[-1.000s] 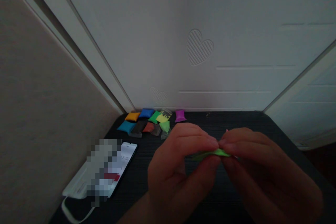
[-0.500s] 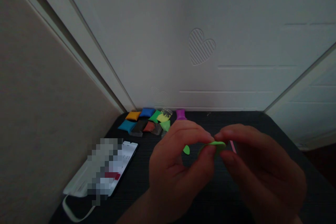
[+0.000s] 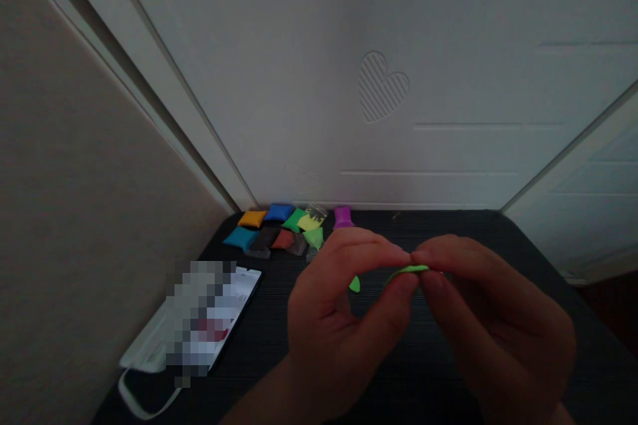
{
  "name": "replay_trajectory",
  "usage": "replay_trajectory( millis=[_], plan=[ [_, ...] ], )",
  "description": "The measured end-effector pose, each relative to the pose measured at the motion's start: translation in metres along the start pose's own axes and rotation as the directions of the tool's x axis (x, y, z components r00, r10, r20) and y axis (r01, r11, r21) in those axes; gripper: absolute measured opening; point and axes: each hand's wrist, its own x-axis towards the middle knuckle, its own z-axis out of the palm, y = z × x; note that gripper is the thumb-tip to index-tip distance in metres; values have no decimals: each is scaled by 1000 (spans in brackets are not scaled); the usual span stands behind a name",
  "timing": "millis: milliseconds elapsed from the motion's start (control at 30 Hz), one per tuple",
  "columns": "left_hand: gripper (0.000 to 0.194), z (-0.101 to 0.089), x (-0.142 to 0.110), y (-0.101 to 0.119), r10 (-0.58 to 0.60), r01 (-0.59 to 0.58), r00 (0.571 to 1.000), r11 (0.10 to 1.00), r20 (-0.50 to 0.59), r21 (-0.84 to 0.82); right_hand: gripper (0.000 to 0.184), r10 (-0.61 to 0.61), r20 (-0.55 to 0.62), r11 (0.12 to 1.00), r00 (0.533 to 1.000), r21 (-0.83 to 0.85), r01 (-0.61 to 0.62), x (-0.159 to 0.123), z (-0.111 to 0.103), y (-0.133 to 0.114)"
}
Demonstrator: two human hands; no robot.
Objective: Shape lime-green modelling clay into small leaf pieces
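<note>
A thin, flat piece of light green modelling clay (image 3: 413, 269) is held up above the dark table, seen almost edge-on. My left hand (image 3: 343, 319) pinches it between thumb and forefinger from the left. From the right, my right hand (image 3: 498, 319) closes thumb and forefinger on its other edge, and the fingertips of both hands nearly meet. A smaller green clay piece (image 3: 354, 284) lies on the table behind my left hand, partly covered by it.
Several clay packets lie at the table's back left, among them orange (image 3: 252, 218), blue (image 3: 279, 212) and purple (image 3: 343, 216) ones. A phone (image 3: 244, 285) and a white face mask (image 3: 149, 345), partly pixelated, lie at left. A white panel (image 3: 299, 80) with embossed hearts rises behind the table (image 3: 448, 222).
My right hand has moved slightly left, its thumb and forefinger closing on the green clay's right edge. My left hand has shifted slightly right. A pink strip behind the right fingers is now mostly hidden.
</note>
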Motion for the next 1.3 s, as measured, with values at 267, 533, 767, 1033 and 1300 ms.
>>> replay_trajectory(
  millis=[267, 533, 767, 1033, 1300],
  plan=[
    [20, 0, 2, -1, 49, -49, 999, 998, -5, 33, 27, -34, -14, 999, 999, -36, 34, 3, 1, 0],
    [23, 0, 1, -1, 80, -79, 997, 995, -6, 58, 30, -73, 12, 994, 997, -83, 73, 0, -1, 1],
    [25, -2, 1, -2, 173, -169, 985, 977, -18, 128, 35, -125, 29, 982, 992, -137, 128, 0, -3, 0],
    [24, -2, 2, -3, 211, -204, 977, 964, -25, 170, 34, -113, 15, 980, 993, -160, 114, 0, -2, -2],
    [21, 0, 1, -3, 163, -159, 986, 980, -24, 124, 37, -127, 40, 981, 991, -145, 131, 0, -3, 0]
  ],
)
